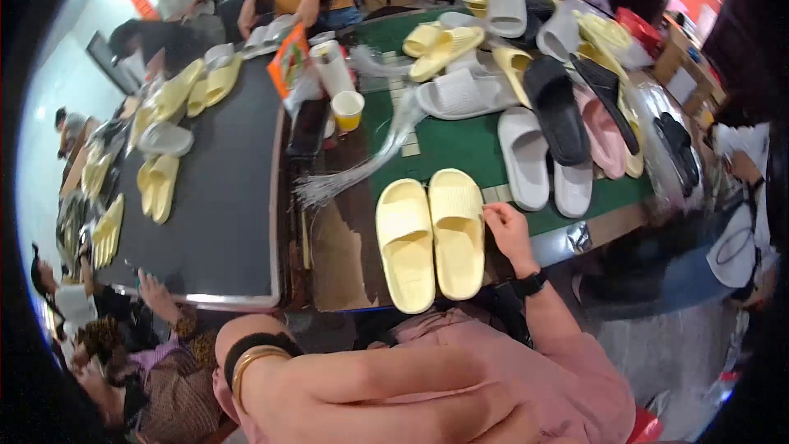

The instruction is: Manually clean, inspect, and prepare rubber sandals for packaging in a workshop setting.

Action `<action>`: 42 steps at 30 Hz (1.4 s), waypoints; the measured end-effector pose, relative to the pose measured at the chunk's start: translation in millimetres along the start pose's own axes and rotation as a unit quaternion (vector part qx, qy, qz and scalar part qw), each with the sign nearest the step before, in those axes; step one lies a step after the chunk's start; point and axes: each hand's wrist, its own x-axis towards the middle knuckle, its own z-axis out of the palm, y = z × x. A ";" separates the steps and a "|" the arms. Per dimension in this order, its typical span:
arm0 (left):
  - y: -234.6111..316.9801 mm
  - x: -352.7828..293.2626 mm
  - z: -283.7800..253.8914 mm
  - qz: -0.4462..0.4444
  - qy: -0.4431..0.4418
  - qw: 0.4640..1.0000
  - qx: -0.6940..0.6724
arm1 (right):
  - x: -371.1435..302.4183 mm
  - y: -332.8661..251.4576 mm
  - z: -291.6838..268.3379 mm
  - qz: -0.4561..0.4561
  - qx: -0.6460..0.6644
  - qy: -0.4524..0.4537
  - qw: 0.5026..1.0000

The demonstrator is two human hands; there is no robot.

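A pair of pale yellow slide slippers, one on the left [408,255] and one on the right [458,238], lies side by side at the table's near edge, toes pointing away from me. My right hand [511,237], with a black watch on its wrist, is at the outer side of the right slipper's strap. Its thumb and forefinger are pinched together; whatever is between them is too small to make out. Close to the camera, my left hand [386,395] reaches across the lower middle with fingers stretched and apart, holding nothing visible. A bangle and black band circle that wrist.
Grey, black, pink and yellow slippers [526,90] are heaped at the back right. A bundle of clear plastic strands [345,181] lies left of centre, near a paper cup [347,111]. More slippers [160,185] rest on the dark left table [226,197]. Other people work around it.
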 end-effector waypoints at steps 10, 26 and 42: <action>52.7 10.2 19.9 -0.288 0.119 0.950 -0.030 | -1.3 5.9 -24.9 0.013 -0.005 0.050 0.999; 100.3 -3.1 26.8 -0.556 0.292 0.736 -0.251 | -10.3 -9.9 -12.3 0.011 -0.038 0.049 0.998; 46.1 10.4 -11.0 -0.412 0.275 0.463 -0.735 | -3.8 -2.0 -6.5 -0.006 -0.028 0.038 0.999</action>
